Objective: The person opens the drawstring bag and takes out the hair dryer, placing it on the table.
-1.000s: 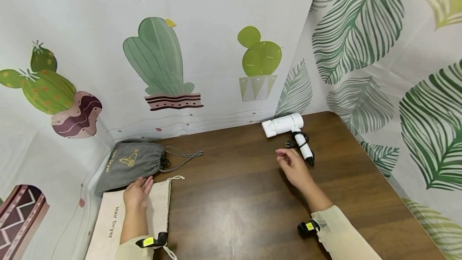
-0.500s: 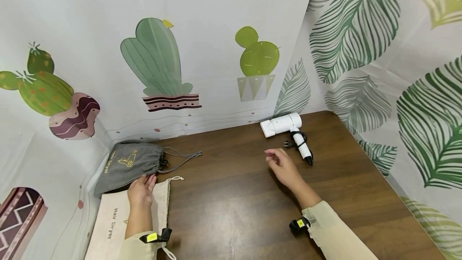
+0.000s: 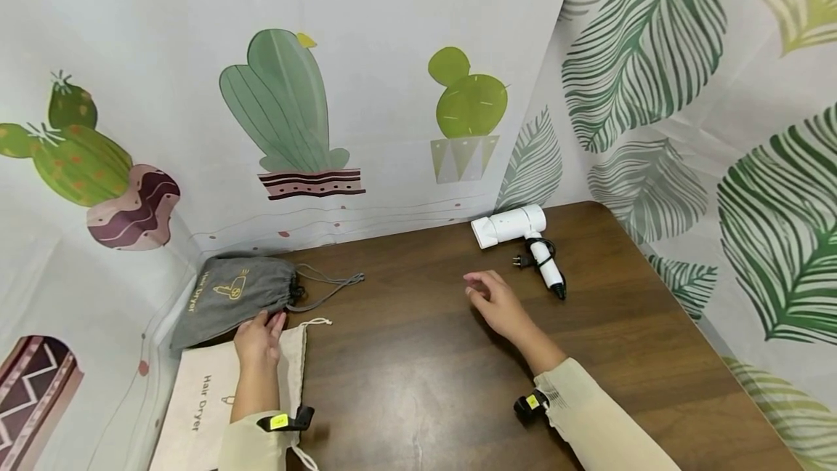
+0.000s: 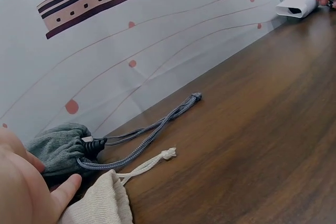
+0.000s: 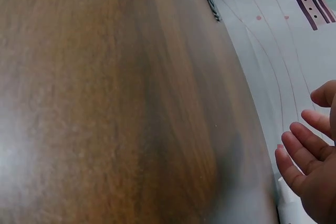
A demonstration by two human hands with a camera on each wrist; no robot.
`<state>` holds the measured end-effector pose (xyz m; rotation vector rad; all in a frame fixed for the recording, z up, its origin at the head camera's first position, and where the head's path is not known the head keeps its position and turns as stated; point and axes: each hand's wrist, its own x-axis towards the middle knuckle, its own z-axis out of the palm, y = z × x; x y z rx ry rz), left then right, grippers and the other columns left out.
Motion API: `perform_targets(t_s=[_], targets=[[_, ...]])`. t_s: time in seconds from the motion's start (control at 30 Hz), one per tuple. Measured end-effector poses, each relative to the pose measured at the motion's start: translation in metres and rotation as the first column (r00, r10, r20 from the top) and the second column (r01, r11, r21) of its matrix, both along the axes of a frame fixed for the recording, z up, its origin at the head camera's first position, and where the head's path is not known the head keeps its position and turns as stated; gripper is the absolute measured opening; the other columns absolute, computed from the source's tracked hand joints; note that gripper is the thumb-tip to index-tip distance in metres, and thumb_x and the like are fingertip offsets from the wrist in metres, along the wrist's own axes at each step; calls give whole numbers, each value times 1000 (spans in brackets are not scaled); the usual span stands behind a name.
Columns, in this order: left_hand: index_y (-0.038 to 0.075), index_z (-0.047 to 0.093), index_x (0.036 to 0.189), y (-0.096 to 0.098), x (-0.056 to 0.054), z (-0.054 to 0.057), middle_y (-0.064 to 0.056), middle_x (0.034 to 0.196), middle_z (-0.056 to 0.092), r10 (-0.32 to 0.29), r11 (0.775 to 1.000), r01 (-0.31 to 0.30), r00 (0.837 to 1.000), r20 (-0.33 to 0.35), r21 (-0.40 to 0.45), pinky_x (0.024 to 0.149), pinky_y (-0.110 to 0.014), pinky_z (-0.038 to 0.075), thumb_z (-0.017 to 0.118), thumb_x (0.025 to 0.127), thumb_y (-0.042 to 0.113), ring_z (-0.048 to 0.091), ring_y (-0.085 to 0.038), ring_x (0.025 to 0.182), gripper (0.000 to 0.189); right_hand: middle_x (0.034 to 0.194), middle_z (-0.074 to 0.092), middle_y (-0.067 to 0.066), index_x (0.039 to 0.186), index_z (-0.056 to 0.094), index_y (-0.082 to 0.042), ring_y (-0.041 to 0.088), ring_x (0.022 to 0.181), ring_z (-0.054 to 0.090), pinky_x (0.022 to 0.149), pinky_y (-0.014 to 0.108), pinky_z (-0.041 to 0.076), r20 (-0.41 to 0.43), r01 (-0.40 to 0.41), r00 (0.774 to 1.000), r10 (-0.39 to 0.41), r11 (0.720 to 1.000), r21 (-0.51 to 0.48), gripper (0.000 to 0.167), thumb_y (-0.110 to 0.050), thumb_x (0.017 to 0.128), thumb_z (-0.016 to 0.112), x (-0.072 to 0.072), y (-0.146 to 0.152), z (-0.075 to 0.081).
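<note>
At the table's left, my left hand (image 3: 258,340) holds the near edge of a grey drawstring pouch (image 3: 229,289) marked "Hair Dryer". In the left wrist view a finger overlaps the pouch's (image 4: 60,148) side, with the thumb below; the other fingertips are hidden. Under that wrist lies a cream drawstring bag (image 3: 203,391) with similar print. My right hand (image 3: 500,307) hovers over the middle right of the table, fingers loosely bent and holding nothing. Beyond it, a white hair dryer (image 3: 513,226) rests at the back, its black cord wound round the handle (image 3: 548,265).
The brown wooden table (image 3: 405,369) meets a cactus-print curtain (image 3: 386,129) along its back edge and a leaf-print one (image 3: 647,187) at the right. The pouch's grey cords (image 3: 333,286) stretch over the wood. A cream cord (image 3: 317,321) sticks out from the bag's far corner.
My right hand has moved left, away from the hair dryer. My left hand has shifted slightly right along the pouch's edge, its fingers bending more. Pouch, bag and hair dryer stay in place.
</note>
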<state>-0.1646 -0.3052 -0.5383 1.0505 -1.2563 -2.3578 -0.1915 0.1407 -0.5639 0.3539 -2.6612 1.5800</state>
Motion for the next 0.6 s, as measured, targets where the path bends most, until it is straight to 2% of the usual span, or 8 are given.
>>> perform_targets(t_s=[0.2, 0.33, 0.43, 0.6], targets=[[5, 34, 126, 6, -3, 2, -9, 134, 34, -5, 1000, 5, 1000, -9, 11, 108, -34, 49, 39, 106, 7, 51, -24, 116, 20, 129, 62, 12, 133, 61, -4, 28, 119, 64, 98, 42, 55, 7, -10, 1000, 10, 1000, -21, 34, -17, 101, 60, -1, -5, 3], [5, 30, 133, 11, -3, 0, -15, 152, 21, -26, 1000, 26, 999, -20, -1, 110, -34, 48, 38, 107, 7, 45, -28, 122, 28, 130, 61, 13, 135, 60, -5, 28, 123, 62, 100, 42, 54, 5, -18, 1000, 18, 1000, -23, 36, -19, 101, 61, -3, -8, 5], [5, 30, 131, 16, -2, -4, -14, 154, 14, -51, 998, 51, 999, -19, -28, 108, -32, 49, 37, 107, 7, 44, -27, 120, 25, 129, 61, 14, 135, 59, -3, 30, 123, 62, 100, 42, 54, -2, -23, 1000, 23, 999, -30, 37, -18, 101, 62, -4, -9, 6], [5, 33, 117, 24, -1, -12, -15, 147, 20, -82, 992, 80, 996, -19, -102, 106, -29, 50, 36, 106, 7, 47, -26, 115, 11, 132, 60, 16, 136, 58, -1, 32, 126, 61, 101, 43, 54, 26, -34, 999, 36, 998, -51, 40, -19, 101, 61, -6, -10, 8]])
